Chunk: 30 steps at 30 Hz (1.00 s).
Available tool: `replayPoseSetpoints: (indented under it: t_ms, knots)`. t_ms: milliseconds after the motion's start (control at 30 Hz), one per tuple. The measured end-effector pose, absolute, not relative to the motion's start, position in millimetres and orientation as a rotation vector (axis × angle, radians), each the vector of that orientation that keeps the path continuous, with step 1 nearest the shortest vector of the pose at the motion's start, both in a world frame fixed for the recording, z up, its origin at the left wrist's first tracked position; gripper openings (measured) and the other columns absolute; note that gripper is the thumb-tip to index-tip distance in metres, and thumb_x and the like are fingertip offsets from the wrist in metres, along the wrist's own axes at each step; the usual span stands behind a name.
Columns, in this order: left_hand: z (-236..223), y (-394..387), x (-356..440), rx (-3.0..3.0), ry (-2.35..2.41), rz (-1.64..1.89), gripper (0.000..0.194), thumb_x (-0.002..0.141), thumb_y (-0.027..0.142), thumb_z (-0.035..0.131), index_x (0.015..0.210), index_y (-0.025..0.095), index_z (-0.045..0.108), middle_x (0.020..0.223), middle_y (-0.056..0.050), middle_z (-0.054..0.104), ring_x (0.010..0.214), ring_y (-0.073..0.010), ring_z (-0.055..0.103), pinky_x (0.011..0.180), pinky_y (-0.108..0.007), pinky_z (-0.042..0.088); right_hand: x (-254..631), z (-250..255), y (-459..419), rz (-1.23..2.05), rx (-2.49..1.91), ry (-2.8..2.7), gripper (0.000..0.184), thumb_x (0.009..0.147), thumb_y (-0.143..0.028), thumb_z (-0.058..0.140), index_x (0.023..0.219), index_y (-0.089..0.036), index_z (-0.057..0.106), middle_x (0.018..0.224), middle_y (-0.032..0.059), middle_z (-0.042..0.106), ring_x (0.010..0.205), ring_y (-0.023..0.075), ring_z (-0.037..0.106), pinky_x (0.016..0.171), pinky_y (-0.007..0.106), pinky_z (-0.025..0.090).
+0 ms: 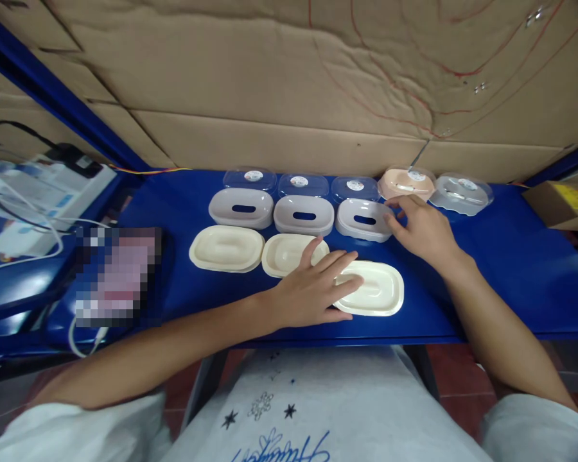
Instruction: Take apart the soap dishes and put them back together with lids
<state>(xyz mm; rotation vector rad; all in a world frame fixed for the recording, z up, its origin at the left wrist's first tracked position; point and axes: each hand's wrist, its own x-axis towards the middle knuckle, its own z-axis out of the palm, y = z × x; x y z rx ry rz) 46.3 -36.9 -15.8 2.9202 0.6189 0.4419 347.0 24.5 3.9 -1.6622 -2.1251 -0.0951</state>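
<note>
My left hand lies palm down with its fingers spread, over the left end of the right-hand cream oval soap dish base. The cream base in the middle is partly hidden behind its thumb. My right hand is at the right end of a pale grey soap dish tray with a slot, thumb and forefinger curled against its rim. Two similar slotted trays, one in the middle and one at the left, stand in the same row.
Clear lids with round stickers line the back edge. A peach dish and a whitish dish sit at the back right. A third cream base lies left. Cables and boxes crowd the left; a cardboard box stands right.
</note>
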Motion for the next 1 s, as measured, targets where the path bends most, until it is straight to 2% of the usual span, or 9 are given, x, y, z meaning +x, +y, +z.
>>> replayPoseSetpoints:
  t_ms: [67, 200, 333, 400, 500, 600, 700, 767, 1000]
  knots:
    - [-16.5, -34.7, 56.0, 2.947, 0.619, 0.428, 0.053, 0.100, 0.051, 0.073, 0.140, 0.016, 0.067, 0.162, -0.027, 0.056, 0.148, -0.0409, 0.054, 0.132, -0.073, 0.009, 350.4, -2.4, 28.1, -0.049, -1.678, -2.132, 0.038, 0.101, -0.047, 0.057, 0.127, -0.026, 0.073, 0.122, 0.0132, 0.078, 0.093, 0.0377, 0.076, 0.084, 0.056, 0.061]
    - [-16.2, -29.8, 73.9, 2.961, 0.679, 0.446, 0.049, 0.103, 0.042, 0.064, 0.138, 0.009, 0.068, 0.155, -0.028, 0.062, 0.147, -0.0423, 0.054, 0.133, -0.073, 0.011, 349.6, -8.8, 33.1, 0.006, -1.610, -2.166, 0.039, 0.102, -0.046, 0.058, 0.131, -0.024, 0.071, 0.131, 0.0133, 0.077, 0.102, 0.0357, 0.077, 0.088, 0.051, 0.061]
    - [-16.0, -32.8, 80.6, 2.950, 0.839, 0.464, 0.052, 0.104, 0.035, 0.060, 0.146, 0.005, 0.063, 0.159, -0.028, 0.059, 0.148, -0.0432, 0.053, 0.132, -0.075, 0.013, 351.6, -3.0, 35.4, 0.073, -1.576, -2.147, 0.039, 0.103, -0.044, 0.055, 0.134, -0.024, 0.070, 0.131, 0.0127, 0.078, 0.106, 0.0354, 0.078, 0.095, 0.054, 0.060]
    - [-16.6, -37.2, 79.9, 2.971, 0.906, 0.470, 0.050, 0.107, 0.030, 0.058, 0.152, 0.009, 0.061, 0.161, -0.026, 0.058, 0.148, -0.0419, 0.054, 0.130, -0.076, 0.018, 358.4, 4.0, 37.0, 0.038, -1.590, -2.106, 0.040, 0.104, -0.042, 0.053, 0.136, -0.024, 0.069, 0.133, 0.0134, 0.077, 0.113, 0.0367, 0.076, 0.102, 0.057, 0.058]
    - [-18.2, -43.5, 77.5, 3.077, 0.820, 0.439, 0.048, 0.108, 0.018, 0.054, 0.155, 0.021, 0.060, 0.165, -0.021, 0.055, 0.149, -0.0368, 0.056, 0.127, -0.069, 0.031, 374.9, 11.7, 42.1, -0.109, -1.669, -2.059, 0.046, 0.106, -0.040, 0.046, 0.145, -0.023, 0.064, 0.145, 0.0161, 0.071, 0.134, 0.0400, 0.067, 0.112, 0.061, 0.052]
    - [-19.9, -46.3, 76.5, 3.142, 0.722, 0.412, 0.049, 0.106, 0.011, 0.053, 0.153, 0.022, 0.062, 0.161, -0.020, 0.059, 0.145, -0.0332, 0.060, 0.125, -0.061, 0.038, 393.3, 7.4, 52.0, -0.233, -1.796, -2.040, 0.056, 0.106, -0.039, 0.042, 0.159, -0.022, 0.052, 0.164, 0.0191, 0.056, 0.151, 0.0435, 0.052, 0.119, 0.068, 0.043]
    - [-20.6, -46.7, 77.1, 3.088, 0.846, 0.432, 0.043, 0.108, 0.018, 0.053, 0.150, 0.018, 0.064, 0.160, -0.021, 0.060, 0.145, -0.0361, 0.059, 0.124, -0.066, 0.038, 408.6, -5.9, 63.6, -0.186, -1.908, -2.100, 0.067, 0.104, -0.040, 0.046, 0.167, -0.019, 0.040, 0.175, 0.0230, 0.039, 0.161, 0.0451, 0.038, 0.124, 0.075, 0.031]
    - [-20.5, -47.3, 76.8, 3.063, 0.866, 0.454, 0.043, 0.110, 0.021, 0.052, 0.151, 0.019, 0.063, 0.163, -0.021, 0.057, 0.149, -0.0376, 0.056, 0.124, -0.071, 0.035, 414.7, -12.7, 68.3, -0.132, -1.948, -2.146, 0.072, 0.102, -0.042, 0.051, 0.169, -0.019, 0.036, 0.177, 0.0243, 0.035, 0.163, 0.0457, 0.033, 0.125, 0.077, 0.026]
    - [-12.2, -52.7, 69.1, 3.038, 0.722, 0.471, 0.036, 0.110, 0.027, 0.056, 0.145, 0.019, 0.065, 0.164, -0.020, 0.056, 0.150, -0.0381, 0.053, 0.125, -0.072, 0.030, 407.7, -0.8, 55.8, -0.198, -1.981, -2.070, 0.077, 0.098, -0.061, 0.064, 0.160, -0.018, 0.050, 0.156, 0.0300, 0.054, 0.146, 0.0550, 0.047, 0.116, 0.077, 0.032]
